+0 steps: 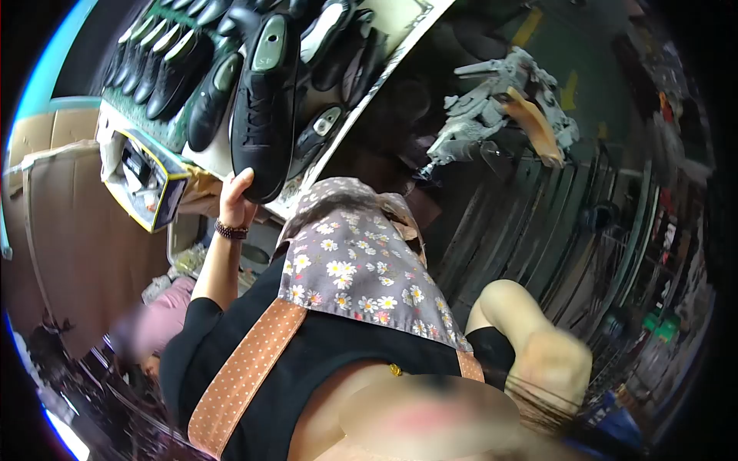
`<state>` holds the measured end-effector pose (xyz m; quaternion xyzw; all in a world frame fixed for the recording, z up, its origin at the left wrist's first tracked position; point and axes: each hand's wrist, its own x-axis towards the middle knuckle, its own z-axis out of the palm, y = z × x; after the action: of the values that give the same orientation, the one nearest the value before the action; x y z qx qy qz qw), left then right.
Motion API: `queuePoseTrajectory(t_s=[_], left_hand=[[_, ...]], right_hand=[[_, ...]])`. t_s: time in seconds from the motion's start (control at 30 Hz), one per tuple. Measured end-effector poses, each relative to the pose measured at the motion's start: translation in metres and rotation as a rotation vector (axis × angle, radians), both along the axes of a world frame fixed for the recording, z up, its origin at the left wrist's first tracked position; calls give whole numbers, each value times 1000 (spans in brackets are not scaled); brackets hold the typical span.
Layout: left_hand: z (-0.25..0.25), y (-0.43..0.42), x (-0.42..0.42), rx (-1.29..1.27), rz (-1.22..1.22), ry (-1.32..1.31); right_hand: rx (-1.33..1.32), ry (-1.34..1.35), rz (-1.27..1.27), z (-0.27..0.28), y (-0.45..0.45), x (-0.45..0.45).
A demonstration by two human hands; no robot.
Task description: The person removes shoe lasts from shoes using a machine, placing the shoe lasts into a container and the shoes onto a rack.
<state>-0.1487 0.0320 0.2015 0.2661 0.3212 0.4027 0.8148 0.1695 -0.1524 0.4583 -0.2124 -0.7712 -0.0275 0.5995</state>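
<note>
My left hand [237, 203], with a beaded bracelet at the wrist, grips a black lace-up shoe [260, 123] near its toe. The thumb lies along the shoe's side; the other fingers are mostly hidden. A pale green shoe last [270, 43] fills the shoe's opening. Beside it lies another black shoe [211, 104] with a last inside, and a smaller one [317, 132] is on the other side. My right hand [555, 365] is raised with a bent arm at the lower right, near dark strands of hair. Its fingers are blurred, and nothing shows in it.
Several black shoes [165, 73] stand in rows on a white-edged table [367, 98]. A yellow-edged box [142, 180] hangs by its corner. A grey, dusty machine [500, 107] stands to the right, near metal rails [530, 207]. A person in pink [165, 315] is at lower left.
</note>
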Motion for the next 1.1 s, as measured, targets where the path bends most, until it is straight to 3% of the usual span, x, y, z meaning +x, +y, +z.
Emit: queuePoseTrajectory(t_s=[0.03,0.1,0.13,0.17,0.2,0.23,0.3,0.33,0.37,0.43,0.5,0.53,0.57,0.73,0.9,0.97,1.1], left_hand=[[13,-22,57,53,26,44],[25,-15,60,165,-125,-31],[25,-17,70,159,-161,-67],[11,-10,72,216,-365,-288],[-5,-3,91,107,-287,-166],[-21,4,114,0,-213,-35],[-1,-1,185,161,-174,-87],[25,2,203,161,-498,-222],[50,-7,232,439,-472,-304],[50,-21,264,768,-595,-41],[25,-27,287,752,-709,163],[14,-31,297,490,-782,123],[5,-37,303,519,-793,157],[14,-46,322,434,-871,219],[19,-43,347,285,-831,206],[-2,-30,339,128,-848,91],[-7,-34,326,77,-876,150]], right_hand=[[-100,8,-76,-6,4,11],[-305,6,-230,-19,13,35],[-456,277,-151,-53,17,45],[-632,463,-149,-80,22,49],[-786,678,-140,-106,28,54],[-828,693,-137,-119,47,55],[-888,1077,110,-160,52,56],[-1010,1140,78,-179,39,51],[-1130,1192,47,-198,34,33],[-1142,1218,-55,-229,15,37],[-1122,1355,-234,-237,-1,29],[-1129,1410,-250,-241,-10,28],[-1137,1458,-265,-242,-15,30],[-1180,1224,-461,-245,-19,31],[-1244,1221,-335,-228,-20,67],[-1303,1366,-277,-231,-13,62],[-1413,1204,-164,-250,-15,66]])
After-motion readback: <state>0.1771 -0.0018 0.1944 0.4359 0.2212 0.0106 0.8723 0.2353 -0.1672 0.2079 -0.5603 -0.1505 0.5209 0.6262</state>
